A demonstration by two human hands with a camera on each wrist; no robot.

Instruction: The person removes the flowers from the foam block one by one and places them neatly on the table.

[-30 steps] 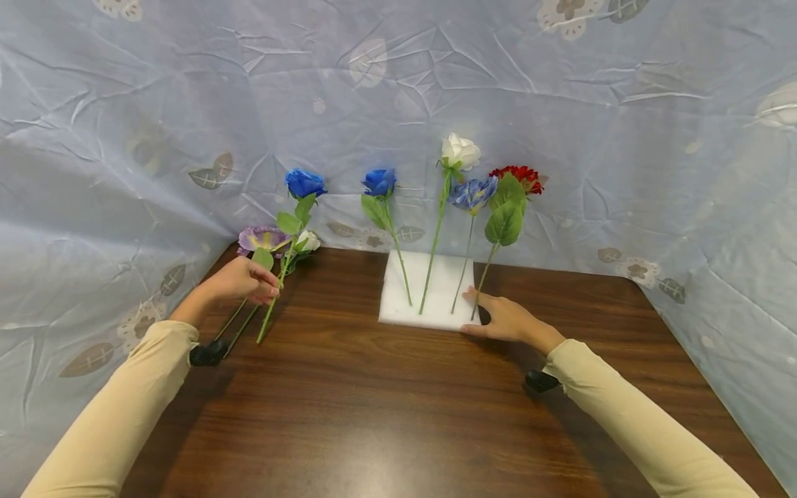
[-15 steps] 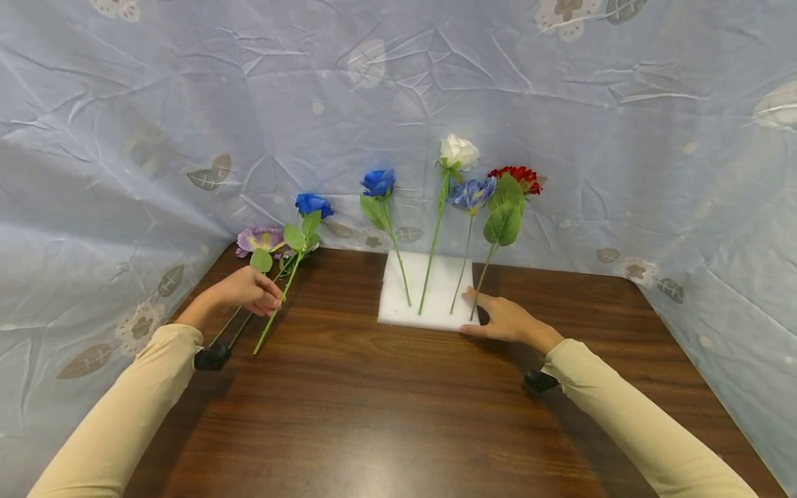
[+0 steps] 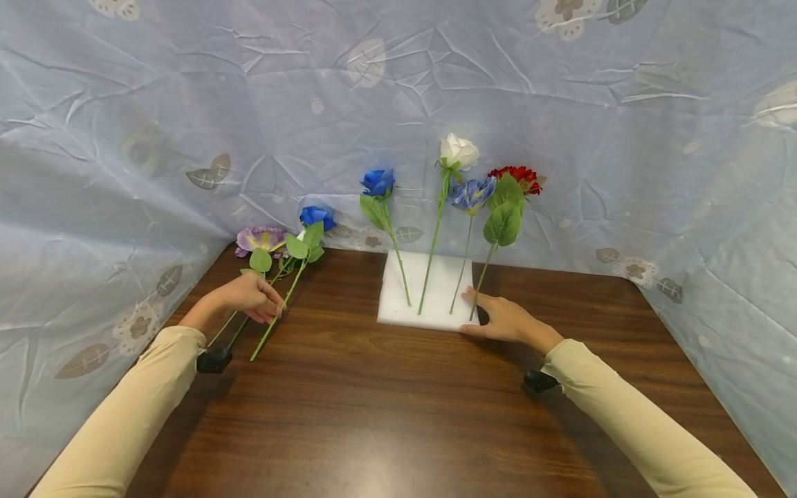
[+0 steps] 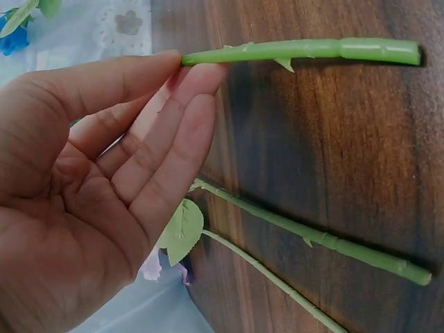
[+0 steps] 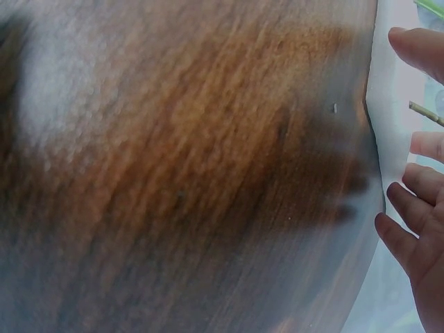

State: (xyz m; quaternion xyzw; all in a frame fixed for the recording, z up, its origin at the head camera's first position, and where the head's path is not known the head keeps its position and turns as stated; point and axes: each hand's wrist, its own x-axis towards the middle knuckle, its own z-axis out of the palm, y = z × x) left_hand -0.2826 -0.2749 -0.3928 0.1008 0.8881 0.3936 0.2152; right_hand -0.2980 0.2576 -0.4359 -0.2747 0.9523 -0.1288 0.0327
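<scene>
Between thumb and fingertips my left hand (image 3: 252, 297) pinches the green stem of a blue rose (image 3: 317, 216); in the left wrist view the thorny stem (image 4: 312, 48) sticks out past the fingertips. The rose slants low over the table's left side. My right hand (image 3: 507, 318) has its fingers spread at the right edge of a white foam block (image 3: 394, 297), near the red flower's stem. In the foam stand another blue rose (image 3: 378, 182), a white rose (image 3: 459, 152), a bluish-purple flower (image 3: 473, 195) and a red flower (image 3: 517, 178).
A purple flower (image 3: 260, 239) lies at the table's back left, under and beside the left hand. Another stem (image 4: 319, 239) lies near it. Patterned cloth (image 3: 280, 83) hangs behind and at both sides of the brown table (image 3: 373, 401).
My left hand has moved slightly down and right, and the blue rose has lowered, tipping its head down toward the table. My right hand and the flowers in the foam have not moved.
</scene>
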